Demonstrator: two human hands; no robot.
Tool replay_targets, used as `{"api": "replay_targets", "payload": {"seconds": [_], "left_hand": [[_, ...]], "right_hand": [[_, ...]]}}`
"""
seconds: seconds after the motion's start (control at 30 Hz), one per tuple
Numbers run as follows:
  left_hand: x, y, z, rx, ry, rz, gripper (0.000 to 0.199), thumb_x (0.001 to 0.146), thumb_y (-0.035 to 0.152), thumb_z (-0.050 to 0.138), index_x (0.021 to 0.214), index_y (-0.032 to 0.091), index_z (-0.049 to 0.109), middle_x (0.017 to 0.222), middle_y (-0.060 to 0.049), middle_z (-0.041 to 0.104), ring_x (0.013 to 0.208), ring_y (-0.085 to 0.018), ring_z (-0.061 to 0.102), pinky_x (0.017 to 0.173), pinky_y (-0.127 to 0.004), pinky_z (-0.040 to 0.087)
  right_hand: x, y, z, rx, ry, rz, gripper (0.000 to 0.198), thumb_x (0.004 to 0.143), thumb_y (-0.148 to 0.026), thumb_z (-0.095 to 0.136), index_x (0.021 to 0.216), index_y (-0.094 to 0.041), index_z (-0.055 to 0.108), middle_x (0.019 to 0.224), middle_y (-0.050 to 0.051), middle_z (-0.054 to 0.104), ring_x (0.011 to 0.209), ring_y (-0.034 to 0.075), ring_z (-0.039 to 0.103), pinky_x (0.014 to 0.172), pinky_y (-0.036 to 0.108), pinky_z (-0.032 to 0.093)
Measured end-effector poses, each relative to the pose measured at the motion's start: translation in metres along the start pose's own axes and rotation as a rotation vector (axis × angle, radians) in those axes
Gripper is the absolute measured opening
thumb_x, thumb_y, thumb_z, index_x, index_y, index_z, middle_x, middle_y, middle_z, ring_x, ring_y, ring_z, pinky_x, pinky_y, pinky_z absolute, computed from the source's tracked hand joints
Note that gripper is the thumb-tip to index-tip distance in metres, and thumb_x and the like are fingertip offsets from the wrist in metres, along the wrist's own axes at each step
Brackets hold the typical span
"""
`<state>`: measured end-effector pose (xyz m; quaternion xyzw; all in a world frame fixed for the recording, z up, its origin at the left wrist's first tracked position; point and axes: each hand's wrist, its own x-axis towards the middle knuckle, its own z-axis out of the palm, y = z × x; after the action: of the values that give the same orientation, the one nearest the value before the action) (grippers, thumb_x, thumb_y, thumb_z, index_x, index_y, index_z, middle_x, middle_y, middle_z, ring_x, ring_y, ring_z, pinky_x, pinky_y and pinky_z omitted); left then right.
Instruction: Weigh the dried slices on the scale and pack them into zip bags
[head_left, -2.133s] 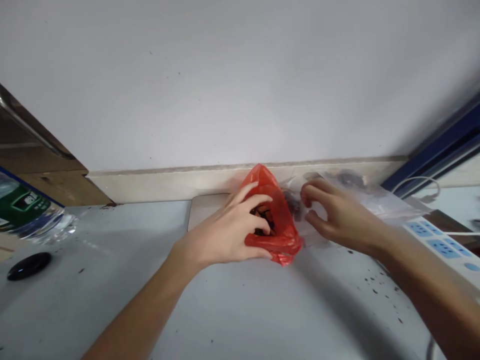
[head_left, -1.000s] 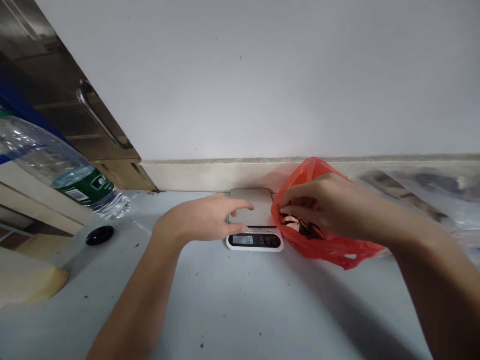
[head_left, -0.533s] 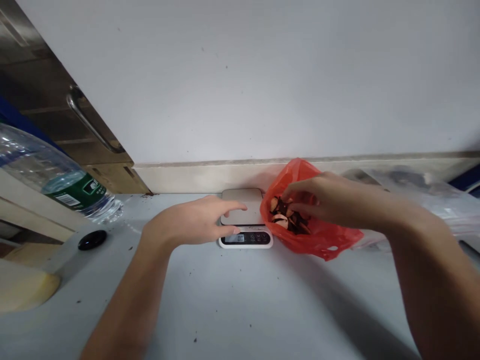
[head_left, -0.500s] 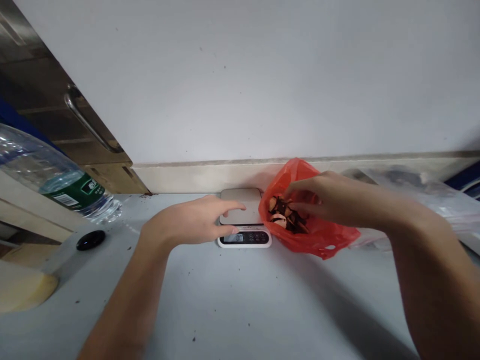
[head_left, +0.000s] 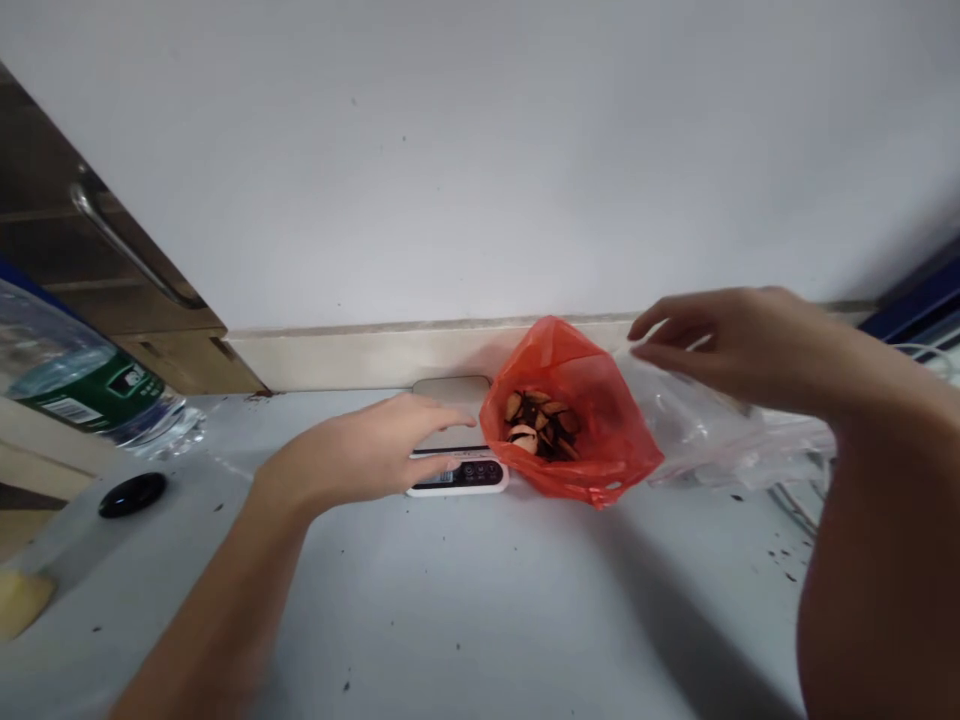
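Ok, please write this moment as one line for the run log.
left hand: on small digital scale | right hand: pinching clear plastic bag | open red plastic bag: between them

The pale grey bench (head_left: 480, 610) ran up to a white wall and was flecked with dark crumbs. On it lay a small scale (head_left: 459, 474), a red bag (head_left: 592, 440) just beside it, a clear plastic bag (head_left: 712, 440), a black cap (head_left: 133, 494) and a water bottle (head_left: 82, 385).

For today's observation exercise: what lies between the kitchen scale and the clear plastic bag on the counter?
In the head view, the open red plastic bag of dried slices sits between the kitchen scale and the clear plastic bag.
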<state>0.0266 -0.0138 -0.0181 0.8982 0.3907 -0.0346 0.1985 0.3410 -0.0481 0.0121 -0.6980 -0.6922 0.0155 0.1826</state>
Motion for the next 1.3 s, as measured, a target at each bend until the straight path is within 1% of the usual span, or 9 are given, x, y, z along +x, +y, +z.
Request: {"api": "replay_targets", "payload": {"seconds": [0.13, 0.37, 0.67, 0.77, 0.87, 0.97, 1.1, 1.2, 1.3], "left_hand": [[0.015, 0.017, 0.016, 0.029, 0.262, 0.318, 0.04, 0.111, 0.037, 0.047, 0.146, 0.027, 0.062, 0.151, -0.009, 0.062, 0.143, -0.027, 0.053, 0.119, -0.044, 0.045], [0.029, 0.045, 0.035, 0.113, 0.326, 0.524, 0.037, 0.113, 0.028, 0.04, 0.131, 0.019, 0.071, 0.137, -0.011, 0.071, 0.144, -0.032, 0.051, 0.115, -0.049, 0.051], [0.048, 0.069, 0.028, -0.006, 0.205, 0.439, 0.03, 0.11, 0.027, 0.05, 0.126, 0.025, 0.075, 0.131, -0.005, 0.075, 0.132, -0.026, 0.063, 0.109, -0.041, 0.055], [0.05, 0.069, 0.023, -0.118, 0.312, 0.351, 0.031, 0.108, 0.032, 0.051, 0.126, 0.024, 0.075, 0.127, -0.005, 0.076, 0.118, -0.024, 0.07, 0.101, -0.039, 0.059], [0.051, 0.063, 0.018, -0.221, 0.561, 0.256, 0.038, 0.105, 0.041, 0.055, 0.134, 0.023, 0.071, 0.131, -0.007, 0.075, 0.117, -0.026, 0.071, 0.107, -0.043, 0.057], [0.05, 0.057, 0.012, -0.361, 0.73, 0.205, 0.053, 0.101, 0.048, 0.061, 0.147, 0.023, 0.062, 0.143, -0.01, 0.069, 0.124, -0.028, 0.069, 0.11, -0.046, 0.055], [0.046, 0.054, 0.006, -0.575, 0.738, 0.282, 0.044, 0.099, 0.047, 0.065, 0.136, 0.025, 0.068, 0.14, -0.009, 0.07, 0.125, -0.026, 0.068, 0.103, -0.039, 0.059], [0.042, 0.046, 0.0, -0.626, 0.771, 0.295, 0.024, 0.097, 0.046, 0.068, 0.099, 0.023, 0.076, 0.106, -0.006, 0.079, 0.1, -0.023, 0.074, 0.09, -0.033, 0.062], [0.039, 0.03, -0.007, -0.64, 0.882, 0.151, 0.029, 0.092, 0.047, 0.071, 0.076, 0.023, 0.068, 0.077, -0.002, 0.073, 0.073, -0.019, 0.07, 0.073, -0.03, 0.06]], "right_hand": [[-0.001, -0.01, -0.011, 0.057, 0.108, 0.461, 0.008, 0.084, -0.025, 0.068, 0.084, -0.023, 0.076, 0.086, 0.008, 0.079, 0.078, 0.025, 0.071, 0.071, 0.038, 0.055], [0.0, 0.043, -0.004, 0.013, 0.229, 0.652, 0.039, 0.076, -0.042, 0.077, 0.11, -0.024, 0.08, 0.111, 0.015, 0.077, 0.12, 0.044, 0.067, 0.096, 0.059, 0.054], [0.006, 0.073, 0.018, 0.24, 0.248, 0.614, 0.017, 0.065, -0.008, 0.066, 0.068, -0.024, 0.069, 0.077, 0.009, 0.078, 0.099, 0.038, 0.077, 0.09, 0.05, 0.056], [0.001, 0.065, 0.005, 0.309, 0.362, 0.528, 0.013, 0.071, -0.012, 0.066, 0.072, -0.024, 0.071, 0.078, 0.009, 0.079, 0.094, 0.035, 0.077, 0.09, 0.048, 0.057], [-0.008, 0.047, -0.011, 0.546, 0.396, 0.342, 0.006, 0.078, -0.024, 0.073, 0.083, -0.023, 0.073, 0.081, 0.007, 0.079, 0.084, 0.027, 0.076, 0.077, 0.039, 0.057], [-0.011, 0.021, -0.016, 0.853, 0.213, 0.089, 0.021, 0.073, -0.032, 0.083, 0.086, -0.022, 0.071, 0.076, 0.004, 0.077, 0.07, 0.02, 0.07, 0.06, 0.031, 0.051], [-0.002, -0.013, 0.001, 1.15, -0.102, -0.139, 0.032, 0.066, -0.031, 0.091, 0.085, -0.021, 0.067, 0.073, 0.0, 0.075, 0.062, 0.013, 0.065, 0.055, 0.025, 0.049], [0.007, -0.026, 0.019, 1.277, -0.211, -0.148, 0.034, 0.07, -0.035, 0.092, 0.091, -0.022, 0.068, 0.076, -0.001, 0.074, 0.064, 0.015, 0.068, 0.056, 0.025, 0.052], [0.013, -0.025, 0.03, 1.34, -0.226, -0.044, 0.043, 0.08, -0.056, 0.084, 0.105, -0.024, 0.074, 0.087, 0.004, 0.078, 0.081, 0.021, 0.075, 0.067, 0.031, 0.06]]}}
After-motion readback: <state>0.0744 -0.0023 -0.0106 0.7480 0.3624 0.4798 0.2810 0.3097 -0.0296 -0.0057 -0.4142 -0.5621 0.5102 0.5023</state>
